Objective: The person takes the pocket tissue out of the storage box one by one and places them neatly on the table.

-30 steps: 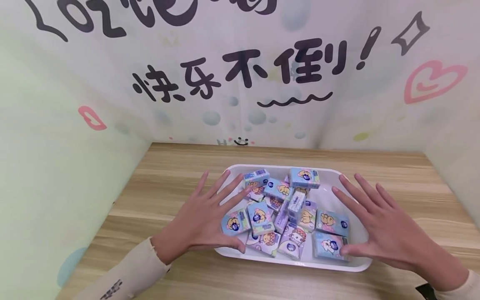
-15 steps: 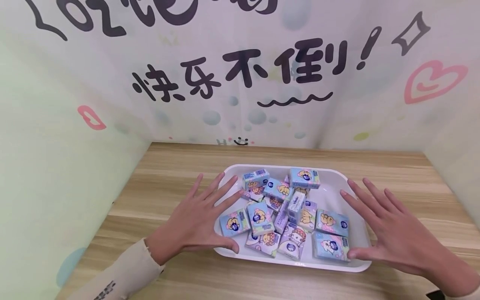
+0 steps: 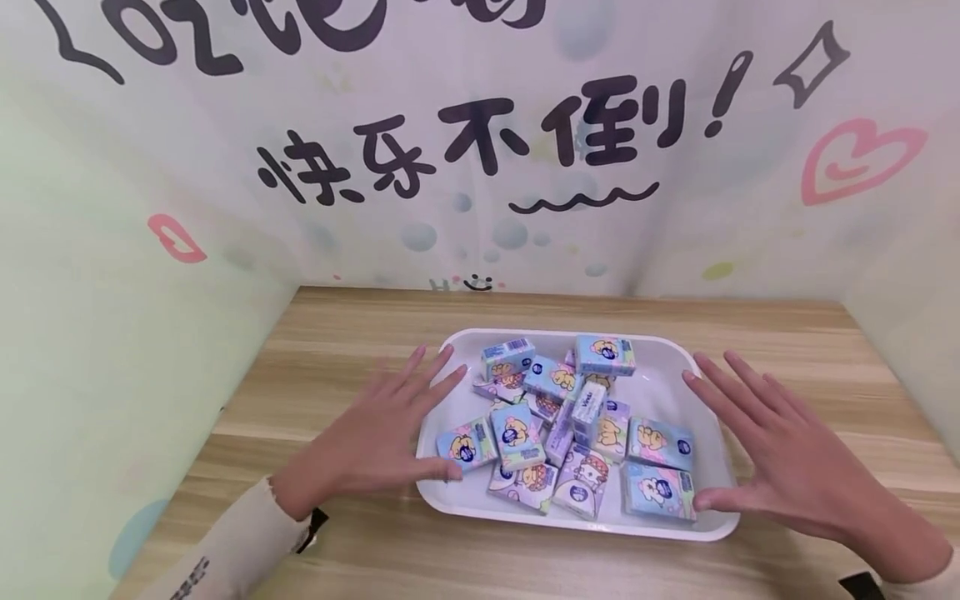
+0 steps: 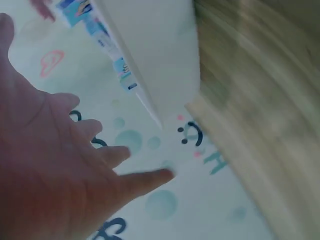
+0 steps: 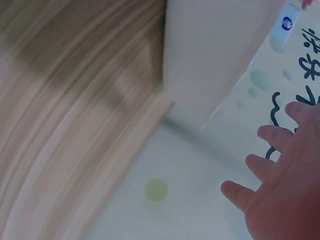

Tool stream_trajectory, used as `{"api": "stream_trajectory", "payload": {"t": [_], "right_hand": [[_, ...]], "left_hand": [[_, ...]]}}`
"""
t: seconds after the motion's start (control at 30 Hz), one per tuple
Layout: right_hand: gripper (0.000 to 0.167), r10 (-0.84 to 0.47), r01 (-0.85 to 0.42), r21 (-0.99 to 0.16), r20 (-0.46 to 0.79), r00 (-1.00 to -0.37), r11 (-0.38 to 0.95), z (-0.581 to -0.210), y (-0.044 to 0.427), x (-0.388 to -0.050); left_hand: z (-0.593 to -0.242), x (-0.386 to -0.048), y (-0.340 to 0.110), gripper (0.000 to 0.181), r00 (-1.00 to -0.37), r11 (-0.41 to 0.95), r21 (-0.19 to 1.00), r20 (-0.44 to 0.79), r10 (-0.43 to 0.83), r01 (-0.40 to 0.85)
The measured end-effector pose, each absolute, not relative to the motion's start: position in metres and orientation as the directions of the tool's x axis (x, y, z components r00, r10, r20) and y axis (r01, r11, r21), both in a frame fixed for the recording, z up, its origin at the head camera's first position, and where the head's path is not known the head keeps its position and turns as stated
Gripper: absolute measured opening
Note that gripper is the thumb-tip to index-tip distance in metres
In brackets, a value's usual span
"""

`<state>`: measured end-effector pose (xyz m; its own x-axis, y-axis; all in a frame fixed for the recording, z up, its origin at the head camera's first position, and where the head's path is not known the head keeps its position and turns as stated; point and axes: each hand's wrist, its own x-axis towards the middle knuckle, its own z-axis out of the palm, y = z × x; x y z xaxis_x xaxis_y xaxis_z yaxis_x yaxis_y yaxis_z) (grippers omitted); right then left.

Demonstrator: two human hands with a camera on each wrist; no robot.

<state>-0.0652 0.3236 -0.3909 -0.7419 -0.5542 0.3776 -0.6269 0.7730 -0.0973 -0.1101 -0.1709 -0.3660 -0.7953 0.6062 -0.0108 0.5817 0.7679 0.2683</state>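
Observation:
A white tray (image 3: 708, 517) stands on the wooden table, holding several small tissue packs in blue and purple cartoon wrappers. One blue tissue pack (image 3: 604, 356) lies at the tray's back, and a narrow one (image 3: 589, 412) stands on edge in the middle. My left hand (image 3: 371, 437) hovers at the tray's left side, fingers spread, holding nothing. Over the right rim my right hand (image 3: 795, 467) is spread likewise, its thumb near a blue tissue pack (image 3: 660, 492); whether they touch I cannot tell. Both wrist views show the tray's outer wall (image 4: 155, 50) beside the extended fingers.
Wood-grain table (image 3: 360, 325) surrounds the tray. Behind it hangs a pale printed backdrop (image 3: 465, 242) with dark lettering, and a light side wall (image 3: 112, 350) rises on the left.
My left hand has drawn leftward, away from the tissue packs. The right hand has shifted slightly right, then stayed nearly in place. The packs keep their arrangement in the tray.

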Motion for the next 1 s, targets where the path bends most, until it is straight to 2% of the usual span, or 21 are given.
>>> {"api": "stream_trajectory", "payload": {"t": [0.1,0.17,0.3,0.4,0.53,0.67,0.77,1.0], "right_hand": [[0.140,-0.539,-0.618,-0.135,0.372,-0.756,0.774,-0.388,0.319,-0.070],[0.146,-0.525,-0.601,-0.159,0.348,-0.777,0.784,-0.386,0.315,-0.072],[0.152,-0.493,-0.570,-0.235,0.315,-0.811,0.787,-0.379,0.301,-0.077],[0.146,-0.474,-0.535,-0.324,0.251,-0.844,0.781,-0.371,0.290,-0.082],[0.118,-0.464,-0.460,-0.507,0.127,-0.877,0.729,-0.362,0.275,-0.092],[0.090,-0.472,-0.374,-0.650,0.026,-0.881,0.661,-0.360,0.262,-0.107],[0.080,-0.472,-0.312,-0.696,-0.043,-0.880,0.646,-0.359,0.255,-0.117],[0.071,-0.483,-0.241,-0.739,-0.128,-0.866,0.629,-0.363,0.243,-0.131]], "left_hand": [[-0.367,-0.116,-0.169,0.111,-0.850,0.749,0.502,-0.050,0.524,0.433],[-0.369,-0.120,-0.167,0.111,-0.890,0.737,0.602,-0.092,0.447,0.307],[-0.375,-0.126,-0.163,0.111,-0.925,0.692,0.719,-0.211,0.317,0.073],[-0.380,-0.129,-0.159,0.109,-0.918,0.650,0.760,-0.260,0.301,-0.002],[-0.385,-0.132,-0.155,0.096,-0.905,0.624,0.781,-0.254,0.341,0.016],[-0.389,-0.132,-0.153,0.086,-0.906,0.622,0.781,-0.222,0.361,0.057],[-0.390,-0.132,-0.153,0.084,-0.908,0.632,0.773,-0.221,0.356,0.060],[-0.393,-0.134,-0.156,0.082,-0.895,0.616,0.784,-0.221,0.387,0.072]]}}
